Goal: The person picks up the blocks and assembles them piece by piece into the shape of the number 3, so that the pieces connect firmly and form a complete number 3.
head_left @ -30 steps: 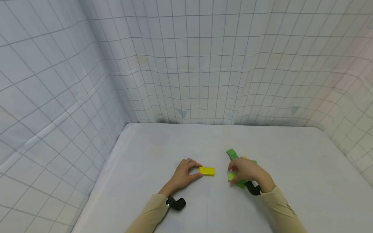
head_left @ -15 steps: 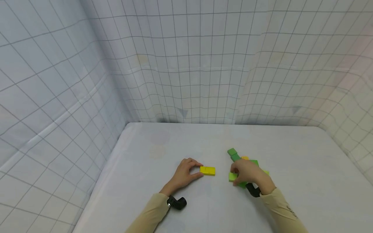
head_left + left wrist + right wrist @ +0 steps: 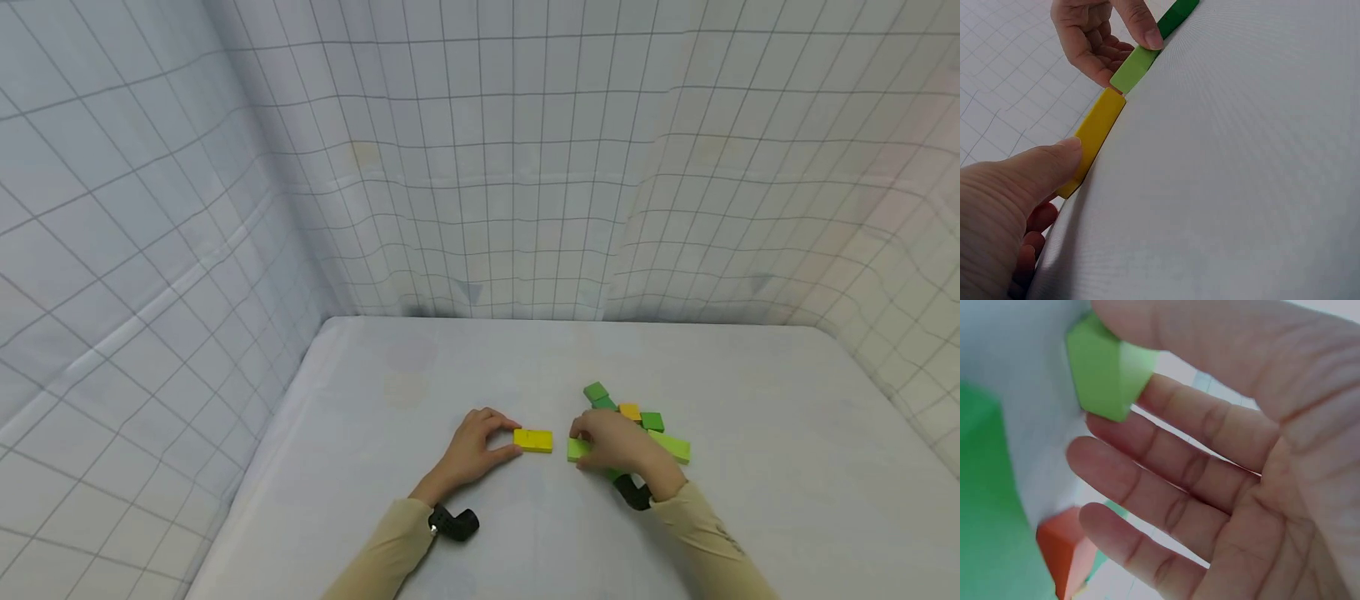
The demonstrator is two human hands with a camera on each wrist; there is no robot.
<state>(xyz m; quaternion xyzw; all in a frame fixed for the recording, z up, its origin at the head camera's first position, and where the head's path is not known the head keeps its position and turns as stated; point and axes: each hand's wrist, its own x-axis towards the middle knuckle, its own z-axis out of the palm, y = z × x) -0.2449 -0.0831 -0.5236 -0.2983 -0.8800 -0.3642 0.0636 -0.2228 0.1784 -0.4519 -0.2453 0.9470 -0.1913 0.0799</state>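
Note:
My left hand (image 3: 474, 446) lies on the white table and pinches the left end of a flat yellow block (image 3: 534, 441) between thumb and fingers. In the left wrist view, the thumb presses the near side of this yellow block (image 3: 1094, 137). To its right, my right hand (image 3: 622, 442) pinches a light green block (image 3: 577, 450). The right wrist view shows that light green block (image 3: 1100, 369) between the thumb and fingertips, the other fingers reaching out loosely. A small gap separates the two held blocks in the head view. The right hand hides part of the blocks under it.
Around the right hand lie dark green blocks (image 3: 597, 392), an orange-yellow block (image 3: 630, 412), a green block (image 3: 652, 422) and a longer light green block (image 3: 675, 447). An orange-red block (image 3: 1063, 544) shows in the right wrist view. Gridded white curtains (image 3: 480, 167) stand behind the table.
My right hand has closed its fingers on the light green block and moved it left, closer to the yellow one. More blocks show behind it. The left hand stays in place.

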